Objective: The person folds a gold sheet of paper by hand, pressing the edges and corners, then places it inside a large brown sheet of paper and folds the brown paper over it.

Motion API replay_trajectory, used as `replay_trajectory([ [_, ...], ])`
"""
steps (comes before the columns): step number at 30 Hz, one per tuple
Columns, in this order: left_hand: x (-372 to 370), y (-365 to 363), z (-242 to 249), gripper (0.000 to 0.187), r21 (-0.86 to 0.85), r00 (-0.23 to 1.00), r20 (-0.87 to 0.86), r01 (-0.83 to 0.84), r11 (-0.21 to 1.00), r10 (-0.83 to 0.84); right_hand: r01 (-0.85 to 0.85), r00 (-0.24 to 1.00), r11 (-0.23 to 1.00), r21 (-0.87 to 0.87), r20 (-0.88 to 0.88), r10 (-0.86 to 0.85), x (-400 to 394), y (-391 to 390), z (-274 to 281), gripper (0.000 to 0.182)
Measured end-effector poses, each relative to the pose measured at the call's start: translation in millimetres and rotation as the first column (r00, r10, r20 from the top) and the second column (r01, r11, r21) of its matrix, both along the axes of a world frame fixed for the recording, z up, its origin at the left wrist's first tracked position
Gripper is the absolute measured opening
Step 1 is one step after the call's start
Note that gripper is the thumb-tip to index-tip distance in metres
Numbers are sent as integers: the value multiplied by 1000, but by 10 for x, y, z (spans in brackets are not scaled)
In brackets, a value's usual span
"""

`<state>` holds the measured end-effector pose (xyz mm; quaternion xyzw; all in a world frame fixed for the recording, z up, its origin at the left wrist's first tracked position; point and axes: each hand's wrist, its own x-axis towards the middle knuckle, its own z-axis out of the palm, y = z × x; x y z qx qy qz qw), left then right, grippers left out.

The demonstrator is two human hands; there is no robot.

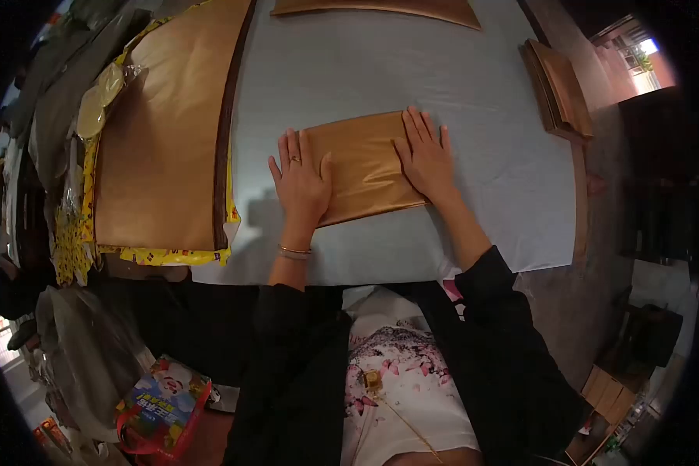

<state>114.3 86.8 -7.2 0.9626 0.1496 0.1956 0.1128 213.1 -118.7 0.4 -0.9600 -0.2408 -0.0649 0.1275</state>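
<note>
A folded golden-brown sheet (pixel 357 159), perhaps paper or thin leather-like material, lies flat on the pale grey table cover (pixel 287 62). On its left edge rests my left hand (pixel 301 180), palm down with fingers stretched away from me. My right hand (pixel 427 159) presses flat on the right edge, its fingers spread a little. Both hands touch the sheet without gripping it. Slight creases catch the light near the right palm. What lies under the palms is hidden.
A large stack of brown sheets (pixel 167 140) on yellow patterned wrapping stands at the left. Folded brown pieces (pixel 559 89) are piled at the right edge. Another brown sheet (pixel 380 9) lies at the far side. A colourful bag (pixel 165 404) sits below the table at left.
</note>
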Motion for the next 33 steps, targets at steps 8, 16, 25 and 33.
replay_trajectory([
  [8,290,-436,375,53,69,998,-23,54,996,-52,-28,997,999,36,68,25,7,-14,-61,54],
  [16,617,-947,-51,51,-178,968,91,246,953,-233,-31,996,999,44,88,27,43,-23,-89,48],
  [25,123,-37,-57,52,-29,996,-15,-87,996,87,-6,997,997,77,83,0,33,-20,-136,48],
  [33,116,-61,-39,52,-1,993,-29,-114,993,114,-9,996,997,74,84,3,10,-11,-112,48],
])
